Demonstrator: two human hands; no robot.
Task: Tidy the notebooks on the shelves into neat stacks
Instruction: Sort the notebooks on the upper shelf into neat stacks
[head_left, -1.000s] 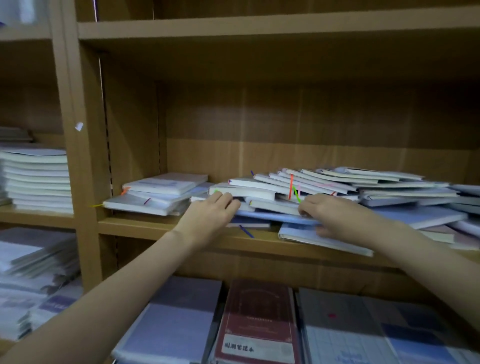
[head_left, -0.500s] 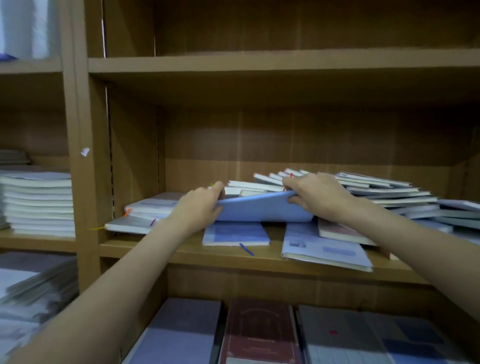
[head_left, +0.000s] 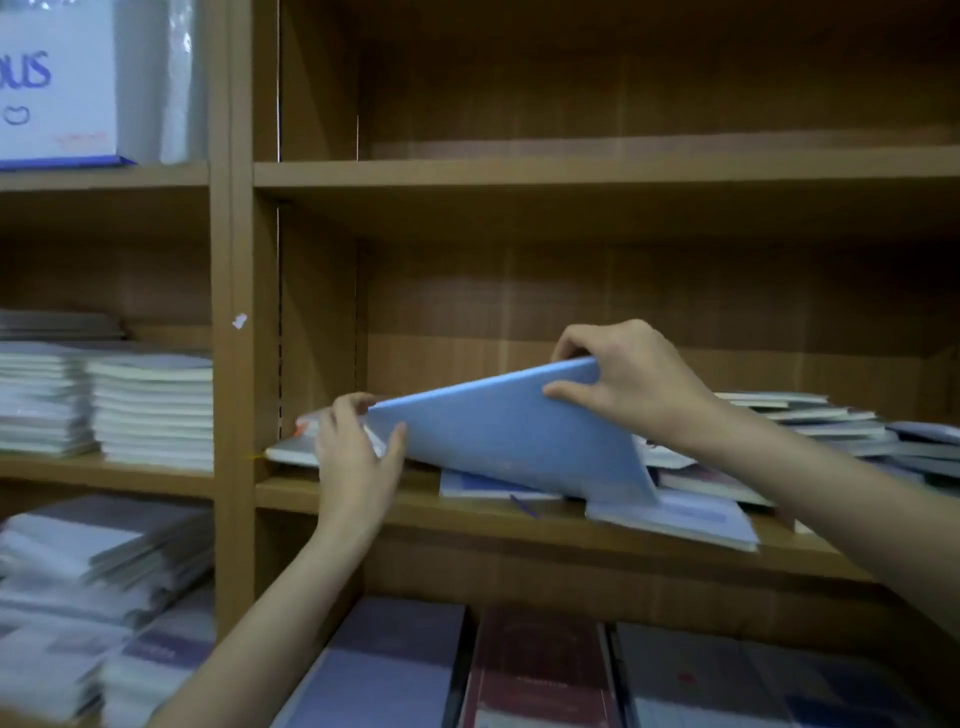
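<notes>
Wooden shelving fills my view, and on its middle shelf (head_left: 467, 512) the pale blue flat notebook (head_left: 509, 441) now tilts steeply, its right end raised where half a second ago it lay nearly level. My right hand (head_left: 631, 382) pinches the upper corner; my left hand (head_left: 356, 449) grips the lower one. Loose notebooks beneath (head_left: 675, 512) are uncovered (still scattered), so I judge restacking is only starting.

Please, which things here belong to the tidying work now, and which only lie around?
In use: left hand, right hand, tilted light-blue notebook, scattered notebooks on the wooden shelf.
Lying about: neat white stacks, dark red book, white sign.
</notes>
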